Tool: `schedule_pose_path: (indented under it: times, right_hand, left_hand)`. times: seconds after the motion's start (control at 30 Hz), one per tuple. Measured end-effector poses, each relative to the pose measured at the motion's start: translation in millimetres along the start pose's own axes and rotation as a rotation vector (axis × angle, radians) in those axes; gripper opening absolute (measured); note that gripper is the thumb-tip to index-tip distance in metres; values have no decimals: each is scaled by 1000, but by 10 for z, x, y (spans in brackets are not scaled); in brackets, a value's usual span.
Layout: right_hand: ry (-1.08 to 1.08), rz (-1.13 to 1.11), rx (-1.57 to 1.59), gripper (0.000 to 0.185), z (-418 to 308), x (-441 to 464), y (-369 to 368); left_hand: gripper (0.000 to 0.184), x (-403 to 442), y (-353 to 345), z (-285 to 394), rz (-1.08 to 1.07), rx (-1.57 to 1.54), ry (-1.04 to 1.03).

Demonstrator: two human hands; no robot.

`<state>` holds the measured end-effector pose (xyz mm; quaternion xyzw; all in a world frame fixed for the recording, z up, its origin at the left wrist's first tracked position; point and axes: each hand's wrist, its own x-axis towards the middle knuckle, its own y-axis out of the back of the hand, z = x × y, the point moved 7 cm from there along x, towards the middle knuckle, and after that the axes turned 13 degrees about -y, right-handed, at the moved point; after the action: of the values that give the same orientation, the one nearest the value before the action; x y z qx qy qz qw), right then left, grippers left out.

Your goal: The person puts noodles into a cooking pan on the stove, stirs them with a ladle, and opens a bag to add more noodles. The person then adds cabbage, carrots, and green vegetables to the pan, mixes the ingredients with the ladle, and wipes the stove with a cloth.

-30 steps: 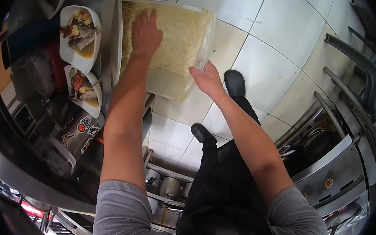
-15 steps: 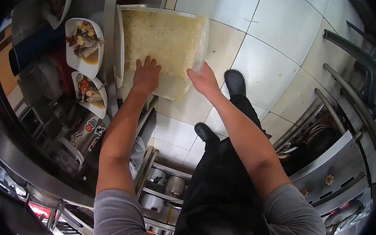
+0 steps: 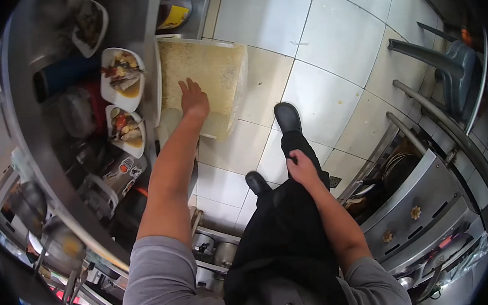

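My left hand (image 3: 195,100) is over the near part of a pale plastic bin (image 3: 232,79), its fingers apart and nothing in its grasp. A layer of yellowish, grainy material (image 3: 191,65) covers much of the bin's bottom. My right hand (image 3: 303,168) is away from the bin, beside my trouser leg, with its fingers curled. Whether anything is inside those fingers is too small to tell.
Plates of food, including an upper plate (image 3: 122,79) and a lower plate (image 3: 126,131), stand on the steel counter at the left. Metal pots (image 3: 225,254) sit on a low shelf. Steel equipment (image 3: 415,213) and a grey plastic chair (image 3: 455,70) are at the right.
My right hand has let go of the bin's edge and come back toward my leg. My left hand has moved from the bin's far part to its near part. The whole view has shifted.
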<state>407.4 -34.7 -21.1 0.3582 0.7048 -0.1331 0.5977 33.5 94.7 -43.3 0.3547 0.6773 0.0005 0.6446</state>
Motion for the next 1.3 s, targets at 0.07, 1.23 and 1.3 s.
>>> schedule_pose_path:
  times: [0.07, 1.23, 1.3]
  right_hand:
    - [2, 146, -80, 34, 134, -253, 426]
    - [-114, 176, -382, 30, 356, -1229, -260]
    - [-102, 178, -381, 31, 336, -1210, -228]
  left_hand:
    - [44, -479, 226, 248, 161, -147, -64]
    - [47, 241, -250, 95, 57, -305, -111]
    - [46, 350, -196, -57, 112, -387, -105]
